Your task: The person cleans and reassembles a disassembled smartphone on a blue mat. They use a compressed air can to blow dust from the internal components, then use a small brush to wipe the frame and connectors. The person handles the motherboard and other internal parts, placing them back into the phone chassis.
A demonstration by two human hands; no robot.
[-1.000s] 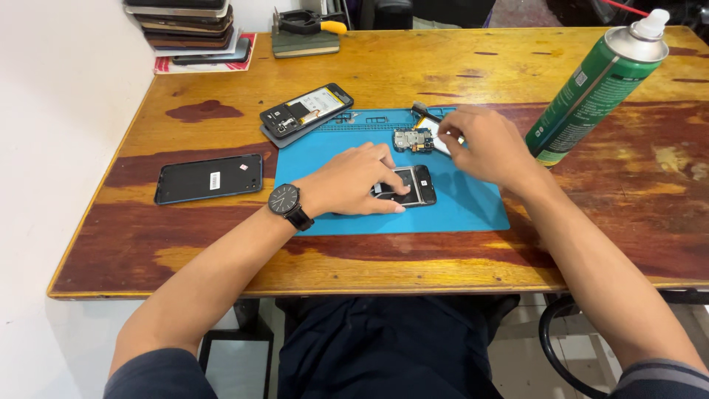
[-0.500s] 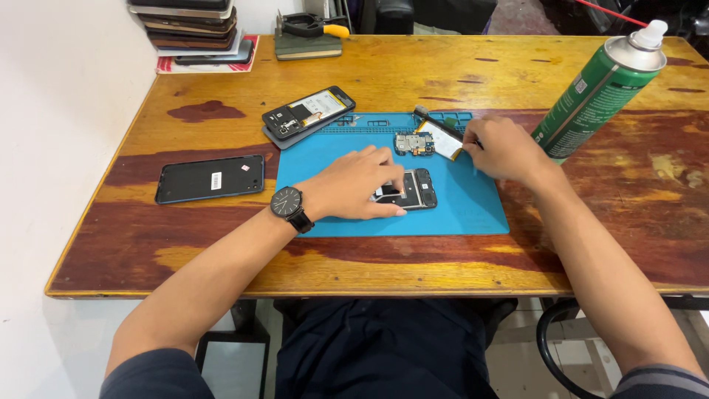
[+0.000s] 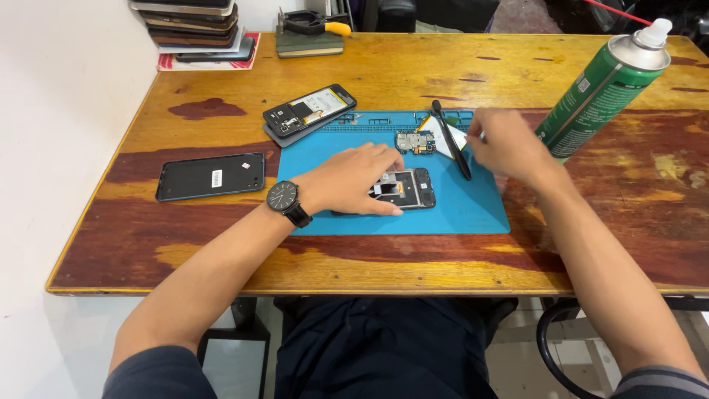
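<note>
From the head camera, the left hand (image 3: 353, 181) lay flat, fingers spread, pressing an opened phone (image 3: 408, 189) onto the blue mat (image 3: 473, 214). The right hand (image 3: 506, 144) hovered at the mat's far right edge, fingertips pinched narrow near a black stick (image 3: 452, 140); what they held was unclear. A green spray can (image 3: 602, 89) stood on the wooden table (image 3: 413, 70).

Probably a phone repair bench: opened phones (image 3: 309, 109) (backs off), blue mat (image 3: 473, 210).

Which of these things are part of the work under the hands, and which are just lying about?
In use: left hand on phone frame; right hand by black tool; circuit board; blue mat.
Lying about: black phone, open phone, spray can, phone stack, pliers.
</note>
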